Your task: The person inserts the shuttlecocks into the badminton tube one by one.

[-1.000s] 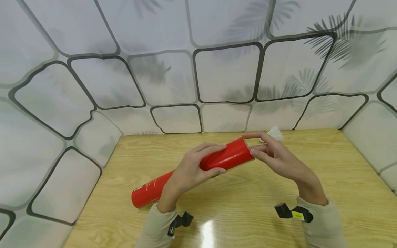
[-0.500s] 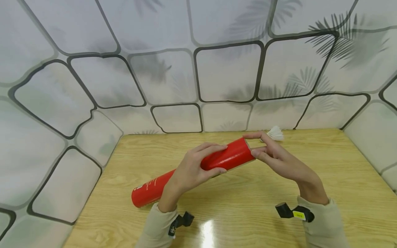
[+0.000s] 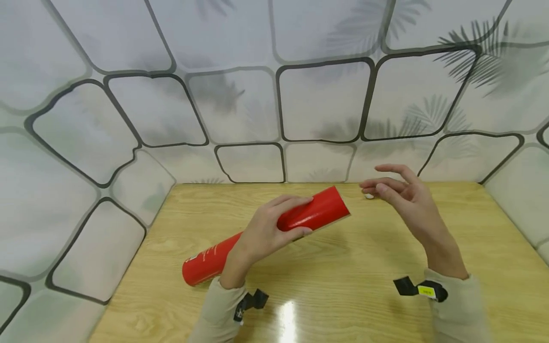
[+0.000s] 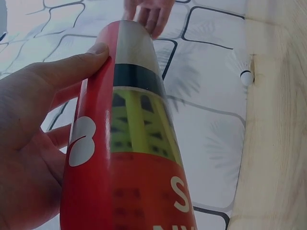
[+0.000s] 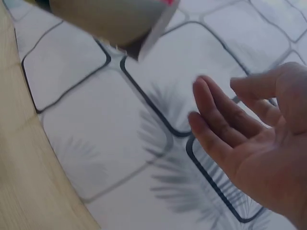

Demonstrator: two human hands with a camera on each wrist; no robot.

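Note:
My left hand [image 3: 261, 233] grips a red shuttlecock tube [image 3: 323, 209] around its middle, tilted with the right end higher. Through its clear side in the left wrist view, yellow-green patterned shapes [image 4: 139, 122] show inside the tube. To the right of the raised end my right hand [image 3: 413, 209] hovers apart from it, fingers loosely bent and holding nothing in the right wrist view. The tube's end [image 5: 112, 24] appears at the top there. A white shuttlecock [image 4: 246, 77] lies on the table; in the head view my right fingers mostly hide it.
The wooden table [image 3: 326, 286] runs back to a patterned cloth wall [image 3: 240, 109], with more cloth at both sides. The shuttlecock is close to the table's back edge. Black wrist cameras sit on both sleeves [image 3: 456, 305].
My right hand has left the tube's raised end and moved right, now overlapping the shuttlecock in the head view. The left hand keeps its grip on the tube, nearly still.

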